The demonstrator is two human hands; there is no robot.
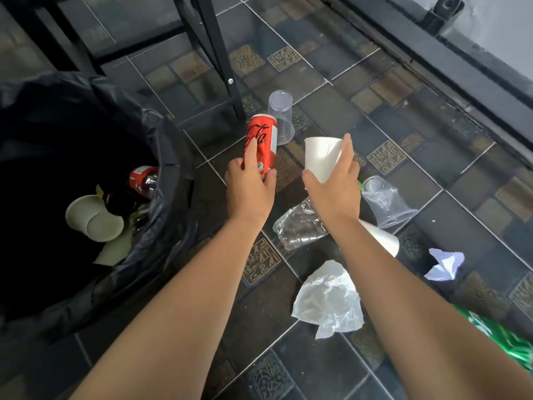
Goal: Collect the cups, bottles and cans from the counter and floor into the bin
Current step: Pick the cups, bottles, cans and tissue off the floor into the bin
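Note:
My left hand (pixel 249 189) grips a red cola can (pixel 264 140), held above the tiled floor just right of the bin. My right hand (pixel 334 189) holds a white paper cup (pixel 321 157), mouth facing up and left. The bin (pixel 161 157), lined with a black bag, stands at the left; inside lie a cola bottle (pixel 143 180) and white paper cups (pixel 92 219). On the floor lie a clear plastic cup (pixel 281 116), a crushed clear cup (pixel 385 202), a crushed clear bottle (pixel 300 225) and another white cup (pixel 380 236) partly under my right arm.
A crumpled clear plastic bag (pixel 328 298) and a wad of white paper (pixel 444 264) lie on the floor near my right arm. Green packaging (pixel 501 339) shows at the right edge. Black metal furniture legs (pixel 219 53) stand behind the cups; a dark wall base (pixel 450 62) runs along the right.

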